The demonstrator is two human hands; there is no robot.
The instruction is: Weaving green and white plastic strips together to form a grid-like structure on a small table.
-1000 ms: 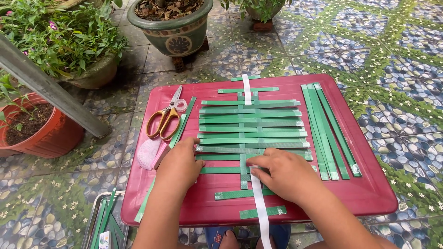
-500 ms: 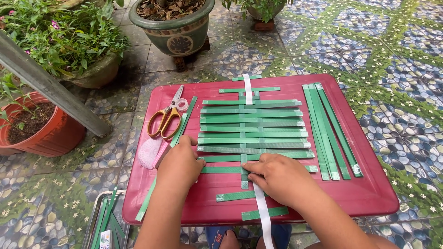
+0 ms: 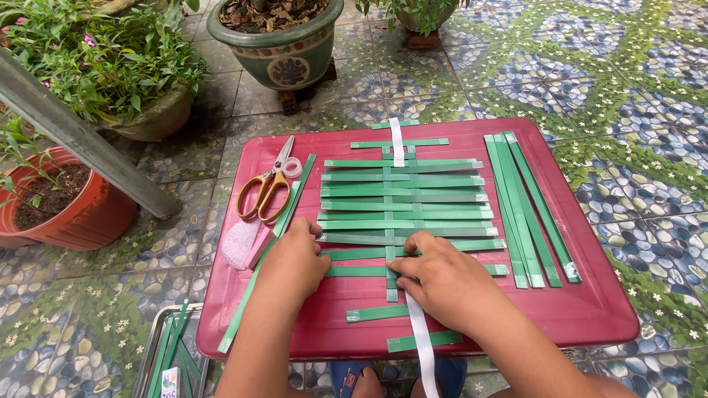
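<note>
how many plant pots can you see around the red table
4: a red-orange pot at left, a tan pot of leafy flowers behind it, a green glazed pot at top centre, and one cut off by the top edge. Others may lie outside the view.

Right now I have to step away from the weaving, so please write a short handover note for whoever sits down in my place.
Left hand: flat on the left ends of the lower green strips, pinning them to the red tray. Holds nothing.
Right hand: pressing on the weave where the white strip runs under it.
Things: spare green strips lie bundled at the tray's right; scissors at its upper left.
Done: about eight horizontal strips laid side by side, a green vertical and the white one crossing them.
Left: the two short strips nearest you lie loose; most of the width has no verticals.
</note>
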